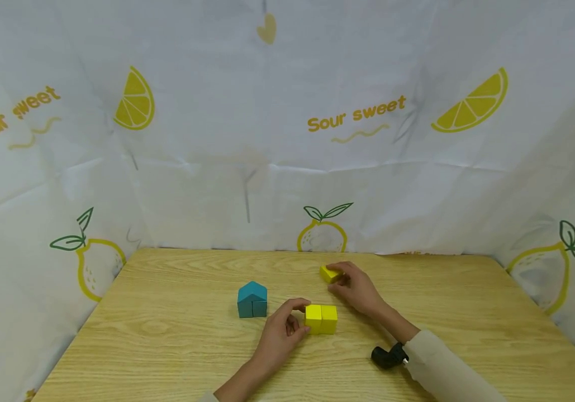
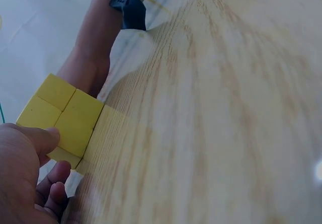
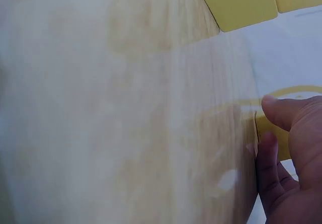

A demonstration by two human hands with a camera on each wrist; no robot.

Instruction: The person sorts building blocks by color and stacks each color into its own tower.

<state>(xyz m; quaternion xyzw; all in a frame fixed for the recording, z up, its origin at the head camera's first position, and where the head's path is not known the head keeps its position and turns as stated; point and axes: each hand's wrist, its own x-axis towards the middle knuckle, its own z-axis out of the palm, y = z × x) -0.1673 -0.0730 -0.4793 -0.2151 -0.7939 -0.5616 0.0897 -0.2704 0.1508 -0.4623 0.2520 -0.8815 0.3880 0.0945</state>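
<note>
My left hand [image 1: 279, 333] holds the side of a stack of yellow blocks [image 1: 321, 319] between thumb and fingers. In the left wrist view, the thumb lies against the face of these yellow blocks [image 2: 80, 121], with seams showing between the pieces. Farther back on the table, my right hand [image 1: 360, 289] grips a small yellow block [image 1: 328, 274], partly hidden by the fingers. The right wrist view shows that yellow block [image 3: 274, 136] between thumb and fingers. Left of the left hand stands a small blue house shape [image 1: 252, 300] built of blocks, its top peaked.
A wooden table [image 1: 166, 335] bears the blocks. Behind it hangs a white cloth [image 1: 207, 190] printed with lemons and lettering. A black device [image 1: 390, 355] sits at the right wrist, beside the pale sleeve [image 1: 443, 365].
</note>
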